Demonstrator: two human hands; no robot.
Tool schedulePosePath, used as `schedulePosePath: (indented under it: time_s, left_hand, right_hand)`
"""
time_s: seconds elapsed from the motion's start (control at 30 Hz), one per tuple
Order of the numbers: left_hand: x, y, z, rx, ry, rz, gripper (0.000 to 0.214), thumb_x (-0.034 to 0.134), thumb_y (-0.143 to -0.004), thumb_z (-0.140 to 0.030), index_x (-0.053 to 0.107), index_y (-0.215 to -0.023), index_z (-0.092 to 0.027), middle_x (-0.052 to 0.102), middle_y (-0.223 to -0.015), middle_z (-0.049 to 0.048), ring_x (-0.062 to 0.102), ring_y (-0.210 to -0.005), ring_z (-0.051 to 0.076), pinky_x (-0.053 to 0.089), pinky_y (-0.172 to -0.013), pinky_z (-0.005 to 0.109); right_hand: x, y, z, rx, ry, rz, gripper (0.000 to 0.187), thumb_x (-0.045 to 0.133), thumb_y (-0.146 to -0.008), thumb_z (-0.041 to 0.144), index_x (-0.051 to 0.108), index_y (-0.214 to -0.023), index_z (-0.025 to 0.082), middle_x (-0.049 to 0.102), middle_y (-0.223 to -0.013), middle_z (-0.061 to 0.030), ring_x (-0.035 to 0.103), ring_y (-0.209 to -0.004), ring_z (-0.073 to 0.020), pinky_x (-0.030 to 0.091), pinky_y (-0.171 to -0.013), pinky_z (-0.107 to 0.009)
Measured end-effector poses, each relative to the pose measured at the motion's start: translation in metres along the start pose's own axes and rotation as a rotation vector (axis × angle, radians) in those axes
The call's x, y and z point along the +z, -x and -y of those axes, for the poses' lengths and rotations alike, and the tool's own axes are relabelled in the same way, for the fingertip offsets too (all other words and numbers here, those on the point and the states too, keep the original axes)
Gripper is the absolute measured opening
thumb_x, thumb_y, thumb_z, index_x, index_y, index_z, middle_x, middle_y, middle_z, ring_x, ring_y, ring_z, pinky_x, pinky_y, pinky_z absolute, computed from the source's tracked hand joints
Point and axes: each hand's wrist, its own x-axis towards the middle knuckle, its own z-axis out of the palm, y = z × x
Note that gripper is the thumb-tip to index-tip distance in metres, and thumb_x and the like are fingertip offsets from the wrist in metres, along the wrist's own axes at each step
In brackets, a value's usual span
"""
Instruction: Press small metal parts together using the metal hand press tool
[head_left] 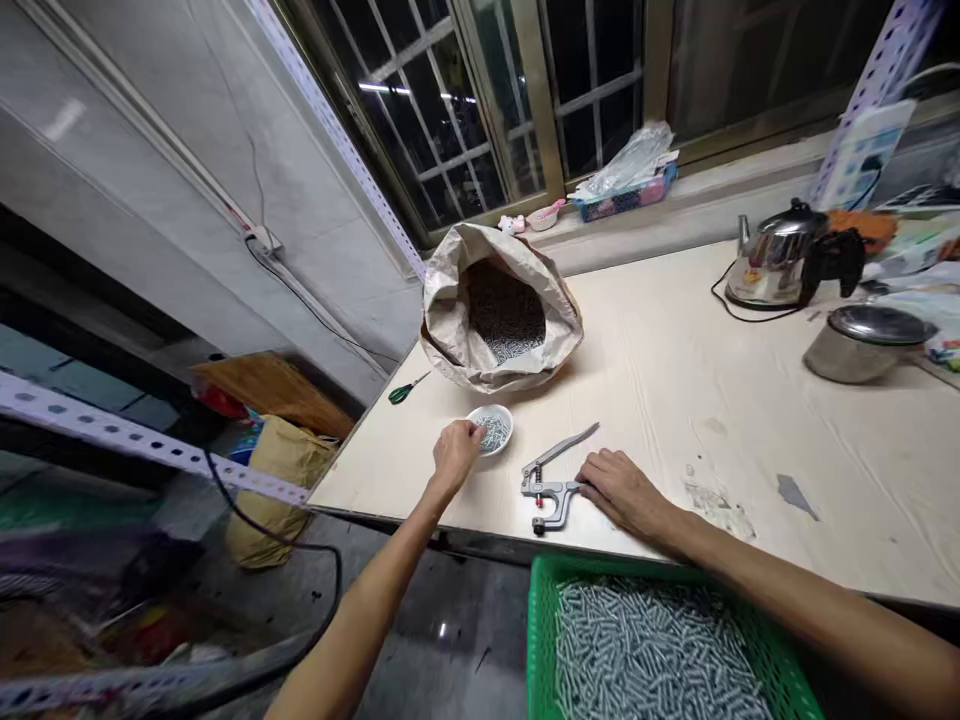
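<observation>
My left hand (455, 452) is at the left side of a small white bowl (509, 436), its fingertips pinched together over the rim. Small silvery metal pieces (493, 432) lie in that bowl; whether any are between my fingers is too small to tell. On the table, grey hand-press pliers (556, 490) lie with their handles spread and a red bit at the jaw. My right hand (619, 490) rests on the tabletop, fingers curled round the end of the lower handle. Behind the bowl stands an open paper sack (442, 335) with similar metal pieces inside.
A green plastic basket (546, 640) full of silvery screw-like pieces stands below the table's front edge. Green-handled scissors (401, 394) lie near the left edge. At the right are an electric kettle (780, 255) and a lidded metal pot (855, 350). A grey scrap (795, 495) lies on the tabletop.
</observation>
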Motion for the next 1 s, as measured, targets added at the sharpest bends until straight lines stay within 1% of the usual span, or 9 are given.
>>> schedulePosePath:
  time_s: [0.07,0.17,0.33,0.47,0.53,0.63,0.73,0.83,1.0]
  left_hand:
    - [0.004,-0.010,-0.008,-0.021,-0.002,0.006,0.026,0.052,-0.086,-0.040,0.069,-0.090,-0.021,0.071,-0.100,0.0089,0.064,-0.096,0.022,0.043,-0.071,0.026]
    - [0.008,-0.021,-0.017,-0.033,-0.012,0.027,0.021,0.060,-0.081,-0.037,0.070,-0.086,-0.019,0.071,-0.098,0.0096,0.065,-0.095,0.023,0.044,-0.069,0.026]
    - [0.006,-0.030,-0.018,0.011,-0.047,0.086,0.014,0.059,-0.080,-0.024,0.070,-0.085,-0.017,0.072,-0.095,0.0099,0.066,-0.089,0.022,0.043,-0.065,0.024]
    - [0.006,-0.029,-0.016,0.084,-0.092,0.100,0.016,0.056,-0.080,-0.014,0.071,-0.087,-0.015,0.071,-0.095,0.0114,0.066,-0.088,0.021,0.044,-0.068,0.024]
    - [0.007,-0.026,-0.017,0.115,-0.118,0.086,0.020,0.053,-0.080,-0.010,0.071,-0.087,-0.013,0.071,-0.097,0.0135,0.065,-0.091,0.022,0.044,-0.071,0.025]
    - [0.009,-0.021,-0.019,0.170,-0.145,0.049,0.027,0.046,-0.082,-0.006,0.070,-0.092,-0.011,0.068,-0.104,0.0157,0.063,-0.097,0.023,0.044,-0.076,0.026]
    - [0.011,-0.016,-0.018,0.208,-0.152,0.018,0.030,0.042,-0.083,-0.005,0.069,-0.095,-0.009,0.066,-0.107,0.0171,0.062,-0.098,0.023,0.044,-0.078,0.027]
    - [0.014,-0.015,-0.014,0.235,-0.135,0.008,0.027,0.044,-0.083,-0.006,0.069,-0.092,-0.008,0.065,-0.106,0.0184,0.061,-0.097,0.025,0.044,-0.078,0.029]
    - [0.017,-0.016,-0.003,0.287,-0.008,-0.013,0.024,0.047,-0.084,-0.008,0.071,-0.085,-0.009,0.065,-0.102,0.0160,0.062,-0.092,0.024,0.043,-0.078,0.030]
  right_hand:
    - [0.001,-0.001,-0.001,-0.004,0.010,-0.017,0.015,0.044,-0.096,0.021,0.055,-0.088,0.016,0.056,-0.090,-0.0072,0.046,-0.081,-0.0214,0.035,-0.072,-0.035]
    - [0.002,-0.002,-0.002,-0.010,0.025,-0.037,0.017,0.043,-0.097,0.022,0.055,-0.087,0.017,0.056,-0.089,-0.0070,0.046,-0.080,-0.0207,0.034,-0.071,-0.034]
    - [0.005,-0.003,-0.004,-0.012,0.044,-0.047,0.013,0.046,-0.096,0.022,0.055,-0.087,0.017,0.056,-0.089,-0.0062,0.046,-0.080,-0.0201,0.033,-0.071,-0.033]
    - [0.008,-0.003,-0.005,-0.015,0.060,-0.055,0.009,0.049,-0.094,0.020,0.055,-0.088,0.018,0.056,-0.089,-0.0056,0.046,-0.081,-0.0200,0.033,-0.072,-0.033]
    - [0.008,-0.003,-0.005,-0.016,0.075,-0.061,0.008,0.051,-0.094,0.020,0.056,-0.087,0.018,0.056,-0.088,-0.0056,0.046,-0.081,-0.0201,0.032,-0.071,-0.033]
    - [0.008,-0.004,-0.004,-0.018,0.088,-0.072,0.007,0.052,-0.093,0.019,0.056,-0.087,0.018,0.056,-0.088,-0.0055,0.046,-0.080,-0.0199,0.032,-0.071,-0.032]
    - [0.007,-0.004,-0.003,-0.015,0.094,-0.075,0.006,0.053,-0.092,0.019,0.056,-0.087,0.018,0.056,-0.088,-0.0056,0.047,-0.081,-0.0203,0.032,-0.071,-0.032]
    - [0.006,-0.004,-0.003,-0.015,0.096,-0.072,0.006,0.054,-0.092,0.019,0.056,-0.087,0.017,0.057,-0.088,-0.0055,0.046,-0.080,-0.0204,0.032,-0.072,-0.032]
    - [0.004,-0.004,-0.002,0.000,0.091,-0.057,0.004,0.056,-0.091,0.018,0.056,-0.087,0.017,0.057,-0.089,-0.0053,0.046,-0.081,-0.0202,0.032,-0.072,-0.032]
